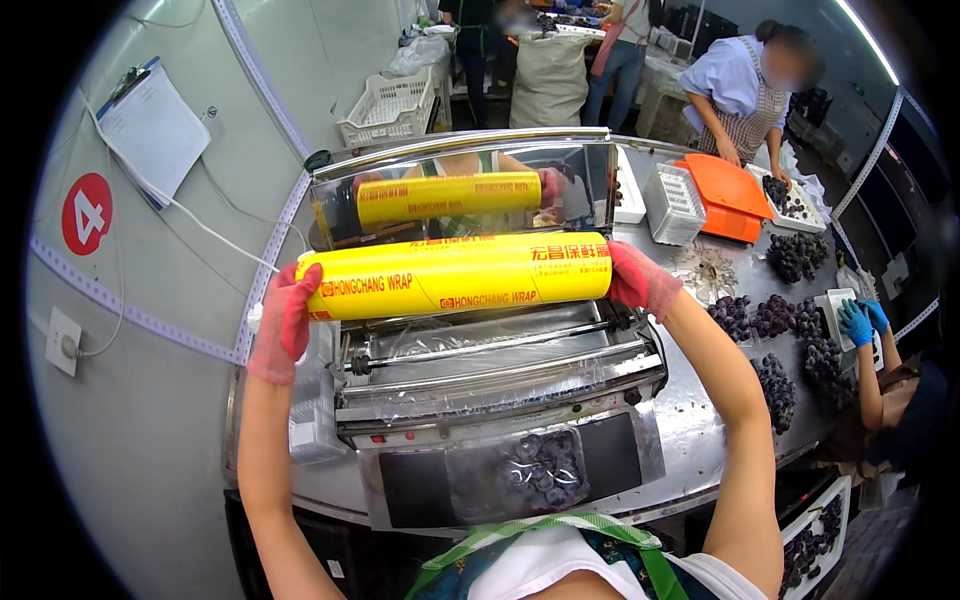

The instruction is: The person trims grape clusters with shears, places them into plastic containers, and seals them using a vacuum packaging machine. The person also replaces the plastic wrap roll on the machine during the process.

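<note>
A yellow roll of cling film (457, 276) with red print lies level between my two hands, above a film wrapping machine (502, 390). My left hand (289, 315), in a pink-red glove, grips its left end. At the right end is my right hand (637, 281), gloved alike, its fingers partly hidden behind the roll. Clear film stretches over the machine's metal rollers. A shiny upright panel (472, 195) behind reflects the roll. In front, a film-covered tray of dark grapes (551, 469) sits on the black plate of the machine.
Clear plastic trays (311, 420) stand left of the machine. Right are bunches of dark grapes (772, 315), an orange scale (724, 196) and stacked clear boxes (675, 204). Two co-workers handle trays at the right; others stand at the back. A wall borders the left side.
</note>
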`<state>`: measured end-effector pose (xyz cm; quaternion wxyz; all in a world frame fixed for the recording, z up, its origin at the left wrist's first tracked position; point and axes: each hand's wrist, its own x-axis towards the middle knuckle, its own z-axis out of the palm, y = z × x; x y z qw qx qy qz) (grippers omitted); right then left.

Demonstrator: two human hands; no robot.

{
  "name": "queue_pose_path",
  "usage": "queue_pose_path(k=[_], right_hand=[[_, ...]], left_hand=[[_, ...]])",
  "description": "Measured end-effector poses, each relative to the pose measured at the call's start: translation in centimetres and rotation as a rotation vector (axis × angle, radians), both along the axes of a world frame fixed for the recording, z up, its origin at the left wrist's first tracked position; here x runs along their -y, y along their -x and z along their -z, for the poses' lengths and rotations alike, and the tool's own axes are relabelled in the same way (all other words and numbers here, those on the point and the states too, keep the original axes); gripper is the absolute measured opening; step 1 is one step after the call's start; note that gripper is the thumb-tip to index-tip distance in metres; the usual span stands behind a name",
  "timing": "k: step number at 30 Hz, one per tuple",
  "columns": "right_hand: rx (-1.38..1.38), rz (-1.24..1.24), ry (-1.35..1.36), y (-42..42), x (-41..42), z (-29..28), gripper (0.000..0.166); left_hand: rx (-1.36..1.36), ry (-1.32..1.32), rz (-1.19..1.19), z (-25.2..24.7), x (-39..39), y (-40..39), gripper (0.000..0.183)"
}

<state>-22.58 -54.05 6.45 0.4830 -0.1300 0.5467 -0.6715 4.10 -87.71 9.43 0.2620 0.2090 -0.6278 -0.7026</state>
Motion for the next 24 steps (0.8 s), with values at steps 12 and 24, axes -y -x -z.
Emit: queue_pose_path(k=[12, 24], right_hand=[[-0.171, 0.336, 0.478, -8.1, -12.4, 2.8, 0.033], [0.626, 0.794, 0.72, -21.4, -26.2, 17.7, 0.034]], left_hand=[[-0.337, 0.528, -0.084, -13.2, -15.8, -3.0, 0.033], [-0.218, 0.956, 0.671, -17.0, -33.2, 10.6, 0.039]])
